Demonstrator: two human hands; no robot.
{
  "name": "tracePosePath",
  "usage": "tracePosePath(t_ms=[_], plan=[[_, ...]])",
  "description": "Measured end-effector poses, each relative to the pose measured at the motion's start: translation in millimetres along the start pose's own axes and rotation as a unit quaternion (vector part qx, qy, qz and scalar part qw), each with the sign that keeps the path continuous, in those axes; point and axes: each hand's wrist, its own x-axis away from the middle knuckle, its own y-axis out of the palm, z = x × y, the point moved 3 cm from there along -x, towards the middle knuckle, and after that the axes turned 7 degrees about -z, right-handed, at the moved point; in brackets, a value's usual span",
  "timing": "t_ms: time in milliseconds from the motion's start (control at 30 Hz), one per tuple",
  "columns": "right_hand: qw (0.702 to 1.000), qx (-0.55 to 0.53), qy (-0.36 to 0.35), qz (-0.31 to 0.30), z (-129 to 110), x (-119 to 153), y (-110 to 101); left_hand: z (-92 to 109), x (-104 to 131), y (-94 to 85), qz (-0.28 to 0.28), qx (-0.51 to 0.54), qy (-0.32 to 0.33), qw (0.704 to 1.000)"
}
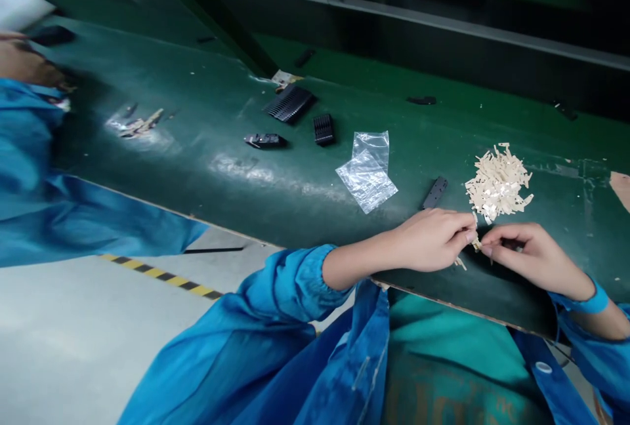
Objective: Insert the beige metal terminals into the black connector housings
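Observation:
Near the front edge of the green table, my left hand (438,239) pinches a small cream piece (475,240) between thumb and fingers. My right hand (526,251) meets it from the right, its fingers closed in a pinch at the piece's lower end; what else they grip is too small to make out. Just beyond both hands lies a heap of cream pieces (498,182). A dark flat part (435,193) rests behind my left hand. A few loose cream pieces (460,263) lie below my left fingers.
Two clear plastic bags (367,179) lie mid-table. Left of them are a black ribbed block (323,130), a larger ribbed part (290,103) and a black clipper-like part (266,141). Another person's blue sleeve (29,149) reaches in at far left, near cream pieces (142,124). A green post (211,15) stands behind.

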Motion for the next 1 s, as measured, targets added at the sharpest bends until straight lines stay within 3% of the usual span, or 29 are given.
tracePosePath(t_ms=[100, 233, 300, 433, 600, 833, 1000], plan=[[0.999, -0.020, -0.011, 0.023, -9.3, -3.5, -11.0, 9.7, -10.6, -10.2, -0.010, -0.012, 0.032, 0.999], [0.988, -0.041, -0.030, 0.143, -12.5, -6.2, -24.4, 9.2, -23.6, -20.4, 0.151, -0.024, 0.002, 0.988], [0.980, -0.049, -0.026, 0.190, -10.3, -6.1, -27.4, 7.4, -27.8, -18.4, 0.195, -0.037, 0.023, 0.980], [0.976, -0.074, -0.018, 0.205, -4.3, -5.5, -26.0, 4.2, -31.7, -9.4, 0.172, -0.053, 0.075, 0.981], [0.975, -0.071, -0.029, 0.208, -0.2, -4.6, -21.8, 2.8, -28.9, -3.4, 0.145, -0.123, 0.077, 0.979], [0.973, -0.014, -0.033, 0.230, 6.2, -1.9, -17.8, -0.6, -29.9, 1.5, 0.161, -0.243, 0.069, 0.954], [0.970, 0.055, -0.051, 0.232, 3.8, -1.6, -15.4, 1.2, -31.6, 5.0, 0.130, -0.310, 0.061, 0.940]])
